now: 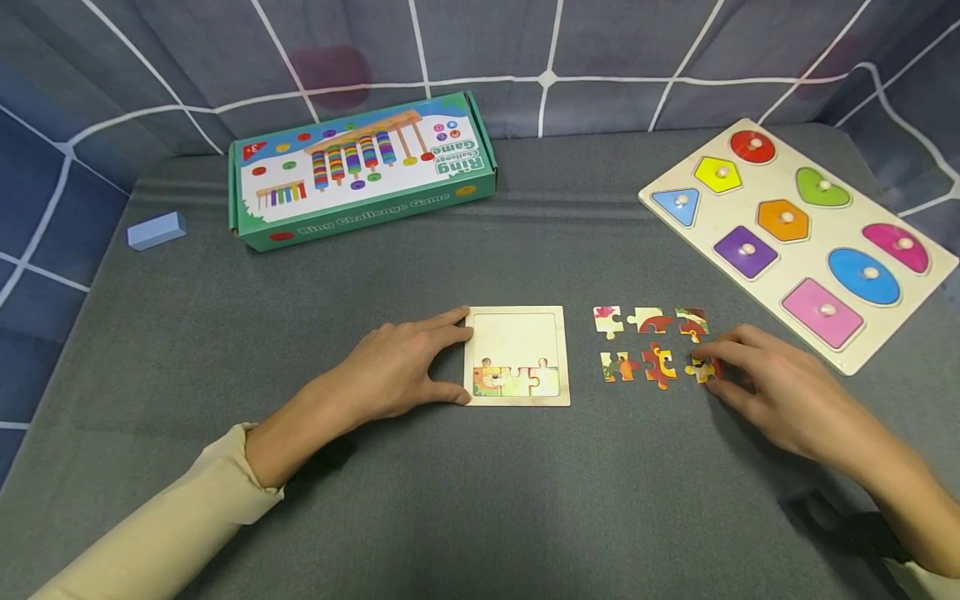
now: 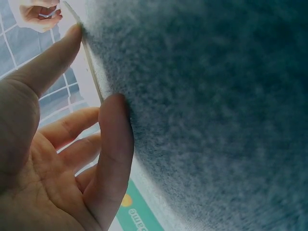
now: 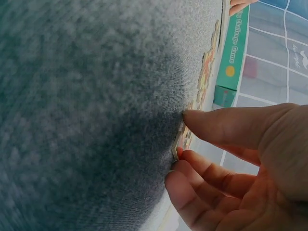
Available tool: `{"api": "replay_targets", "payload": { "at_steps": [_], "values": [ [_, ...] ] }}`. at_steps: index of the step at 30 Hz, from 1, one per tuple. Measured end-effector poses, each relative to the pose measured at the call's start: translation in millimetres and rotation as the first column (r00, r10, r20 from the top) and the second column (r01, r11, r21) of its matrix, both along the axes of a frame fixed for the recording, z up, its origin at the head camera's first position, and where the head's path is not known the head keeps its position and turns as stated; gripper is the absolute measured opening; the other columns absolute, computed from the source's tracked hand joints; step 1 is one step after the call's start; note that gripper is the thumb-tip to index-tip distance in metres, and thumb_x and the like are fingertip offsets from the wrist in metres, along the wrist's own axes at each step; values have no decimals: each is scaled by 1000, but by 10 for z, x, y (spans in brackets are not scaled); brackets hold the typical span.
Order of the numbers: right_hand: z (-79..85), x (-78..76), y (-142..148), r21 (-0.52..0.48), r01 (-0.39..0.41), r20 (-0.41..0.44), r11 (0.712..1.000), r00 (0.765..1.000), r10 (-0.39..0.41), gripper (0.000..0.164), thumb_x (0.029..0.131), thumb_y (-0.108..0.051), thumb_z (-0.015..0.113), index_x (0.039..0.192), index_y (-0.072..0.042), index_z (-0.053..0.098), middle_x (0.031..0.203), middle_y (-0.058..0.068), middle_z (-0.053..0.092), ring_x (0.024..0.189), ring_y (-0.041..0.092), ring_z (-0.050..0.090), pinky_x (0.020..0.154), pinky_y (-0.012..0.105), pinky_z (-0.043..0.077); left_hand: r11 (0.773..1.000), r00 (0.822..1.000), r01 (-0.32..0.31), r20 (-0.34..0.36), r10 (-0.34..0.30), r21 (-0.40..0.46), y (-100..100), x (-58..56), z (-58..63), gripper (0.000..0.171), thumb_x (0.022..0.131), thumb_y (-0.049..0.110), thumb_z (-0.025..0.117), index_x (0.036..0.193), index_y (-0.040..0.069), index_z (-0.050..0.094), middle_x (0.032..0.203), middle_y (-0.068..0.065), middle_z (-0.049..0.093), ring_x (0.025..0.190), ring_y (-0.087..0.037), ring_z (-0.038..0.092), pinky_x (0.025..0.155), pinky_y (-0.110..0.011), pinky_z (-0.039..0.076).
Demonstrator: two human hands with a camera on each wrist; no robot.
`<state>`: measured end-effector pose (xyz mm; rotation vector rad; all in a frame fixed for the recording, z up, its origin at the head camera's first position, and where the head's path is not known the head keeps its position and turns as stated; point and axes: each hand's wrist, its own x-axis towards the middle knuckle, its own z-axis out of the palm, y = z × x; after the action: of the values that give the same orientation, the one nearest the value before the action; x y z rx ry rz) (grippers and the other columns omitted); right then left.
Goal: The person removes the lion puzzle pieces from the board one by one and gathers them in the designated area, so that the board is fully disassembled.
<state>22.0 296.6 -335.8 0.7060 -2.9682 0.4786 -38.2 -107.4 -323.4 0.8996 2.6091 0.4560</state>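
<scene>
A square wooden puzzle tray (image 1: 517, 333) lies in the middle of the table, with joined puzzle pieces (image 1: 516, 381) along its near side. My left hand (image 1: 405, 362) touches the tray's left edge, thumb and forefinger spread apart near its two corners. To the right, several loose puzzle pieces (image 1: 618, 367) form two rows. At the right end of the near row, my right hand (image 1: 772, 387) pinches a yellow-and-red puzzle piece (image 1: 701, 369) between thumb and fingers. In the right wrist view that piece shows only edge-on, low at the table, partly hidden by the fingers (image 3: 211, 125).
A knobbed shape board (image 1: 765, 258) lies at the back right, its near corner close to my right hand. The green Ring Challenge Game box (image 1: 360, 212) is at the back left, beside a small blue block (image 1: 156, 231). A gridded cloth (image 1: 480, 50) hangs behind.
</scene>
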Motion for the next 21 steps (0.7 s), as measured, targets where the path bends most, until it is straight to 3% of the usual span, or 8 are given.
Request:
{"api": "replay_targets", "payload": {
  "at_steps": [14, 21],
  "values": [
    [79, 21, -113, -12, 23, 21, 1000, 1000, -22, 44, 67, -4, 88, 108, -11, 74, 101, -1, 61, 80, 14, 55, 64, 39, 45, 999, 1000, -8, 15, 8, -38, 13, 14, 14, 79, 77, 48, 82, 141, 10, 55, 156, -8, 37, 121, -31, 57, 88, -54, 48],
    [170, 19, -429, -74, -100, -25, 992, 995, 98, 39, 69, -6, 85, 106, -12, 73, 100, -5, 58, 75, 8, 54, 62, 35, 47, 999, 1000, -1, 4, 1, -36, 19, 11, 32, 78, 77, 47, 82, 140, 8, 56, 155, -9, 38, 116, -30, 60, 85, -53, 50]
  ]
}}
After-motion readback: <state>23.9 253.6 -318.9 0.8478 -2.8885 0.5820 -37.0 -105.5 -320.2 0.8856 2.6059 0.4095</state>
